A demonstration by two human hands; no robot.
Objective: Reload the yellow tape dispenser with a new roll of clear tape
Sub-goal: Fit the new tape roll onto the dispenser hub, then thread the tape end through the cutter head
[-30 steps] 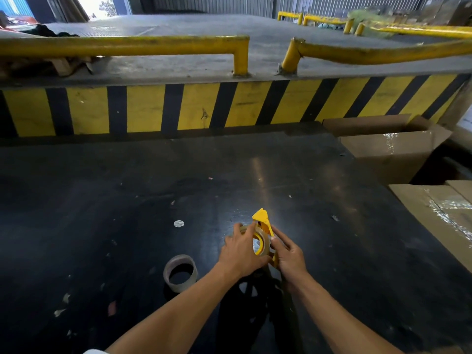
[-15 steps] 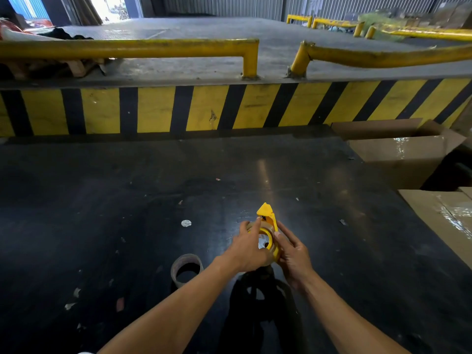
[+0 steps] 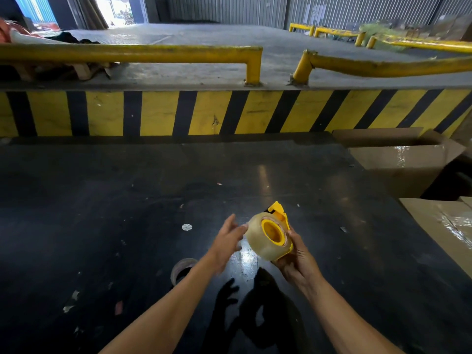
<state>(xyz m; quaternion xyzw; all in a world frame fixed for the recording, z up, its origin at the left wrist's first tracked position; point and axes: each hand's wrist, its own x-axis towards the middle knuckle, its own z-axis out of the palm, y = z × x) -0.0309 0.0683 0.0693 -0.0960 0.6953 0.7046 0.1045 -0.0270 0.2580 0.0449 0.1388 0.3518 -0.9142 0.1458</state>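
Note:
The yellow tape dispenser (image 3: 279, 213) is held above the black table, with a full roll of clear tape (image 3: 258, 238) seated on its yellow hub. My right hand (image 3: 296, 261) grips the dispenser from below and from the right side. Just left of the roll, my left hand (image 3: 226, 242) has its fingers spread, and its fingertips are at the roll's left edge. An empty grey-brown tape core (image 3: 182, 268) lies on the table below my left wrist, partly hidden by my forearm.
The black table (image 3: 127, 200) carries small scraps and a white round sticker (image 3: 187, 227). Cardboard boxes (image 3: 406, 159) and a flat taped carton (image 3: 444, 226) sit at the right. A yellow-and-black striped dock wall (image 3: 229, 112) with yellow rails runs behind.
The dispenser has been lifted and turned so the roll's face points at me. My left hand has come off the roll and opened; the right hand keeps its grip.

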